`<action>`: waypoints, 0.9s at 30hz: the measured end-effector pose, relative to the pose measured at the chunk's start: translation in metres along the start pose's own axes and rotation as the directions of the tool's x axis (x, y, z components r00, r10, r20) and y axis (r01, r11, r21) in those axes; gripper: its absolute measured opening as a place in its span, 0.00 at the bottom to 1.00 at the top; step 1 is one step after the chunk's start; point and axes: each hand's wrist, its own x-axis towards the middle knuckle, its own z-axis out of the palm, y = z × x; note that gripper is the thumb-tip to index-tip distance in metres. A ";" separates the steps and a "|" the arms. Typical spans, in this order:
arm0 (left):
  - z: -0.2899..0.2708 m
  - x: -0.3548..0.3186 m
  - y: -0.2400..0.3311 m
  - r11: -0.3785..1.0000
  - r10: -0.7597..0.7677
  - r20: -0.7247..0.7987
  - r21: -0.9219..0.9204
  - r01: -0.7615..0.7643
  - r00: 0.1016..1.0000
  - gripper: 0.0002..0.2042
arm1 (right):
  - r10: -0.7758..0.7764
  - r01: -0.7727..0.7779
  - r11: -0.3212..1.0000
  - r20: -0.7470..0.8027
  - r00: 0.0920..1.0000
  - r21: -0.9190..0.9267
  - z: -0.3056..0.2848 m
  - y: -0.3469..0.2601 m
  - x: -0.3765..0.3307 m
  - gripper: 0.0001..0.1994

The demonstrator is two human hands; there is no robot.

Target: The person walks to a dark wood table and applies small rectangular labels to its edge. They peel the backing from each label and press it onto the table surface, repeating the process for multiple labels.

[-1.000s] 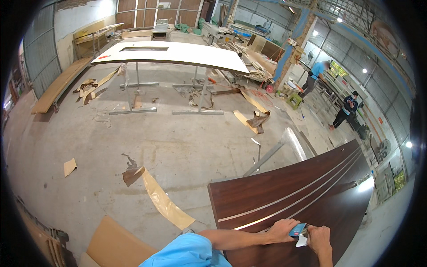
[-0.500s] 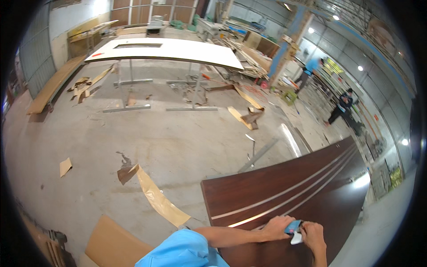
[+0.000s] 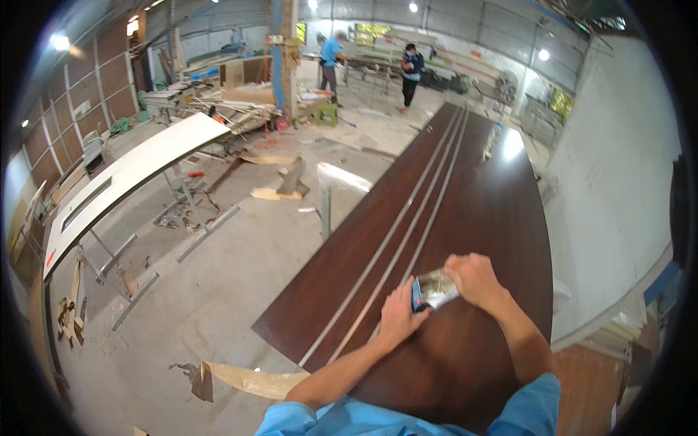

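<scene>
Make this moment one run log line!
left hand: holds blue-and-silvery packet | right hand: holds its other end | underneath: dark brown striped panel | farther left: white panel

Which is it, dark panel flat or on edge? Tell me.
Flat: the dark panel lies with its striped face up, beneath the left hand and right hand.

a packet (image 3: 438, 289) between left hand (image 3: 398, 315) and right hand (image 3: 474, 280) is over the panel (image 3: 480, 211), right of a board (image 3: 149, 167).

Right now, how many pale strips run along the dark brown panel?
3: the left strip, nearest the left edge of the brown panel; the middle strip beside it; and the right strip, partly hidden by the left hand.
</scene>
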 end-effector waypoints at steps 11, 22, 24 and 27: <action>-0.063 0.024 0.060 0.724 -0.274 0.017 -0.654 0.218 0.962 0.14 | 0.645 -0.168 0.322 -0.086 0.760 0.932 0.001 -0.035 -0.052 0.11; -0.105 0.022 0.085 0.545 -0.352 0.314 -0.698 0.466 0.882 0.12 | 0.590 -0.217 0.080 0.129 0.797 0.973 0.018 -0.082 -0.058 0.12; -0.113 0.020 0.084 0.528 -0.339 0.319 -0.714 0.460 0.885 0.11 | 0.567 -0.231 0.081 0.146 0.811 0.970 0.018 -0.085 -0.055 0.13; -0.123 0.017 0.083 0.503 -0.358 0.354 -0.706 0.498 0.864 0.10 | 0.535 -0.259 0.067 0.184 0.824 0.964 0.020 -0.088 -0.051 0.12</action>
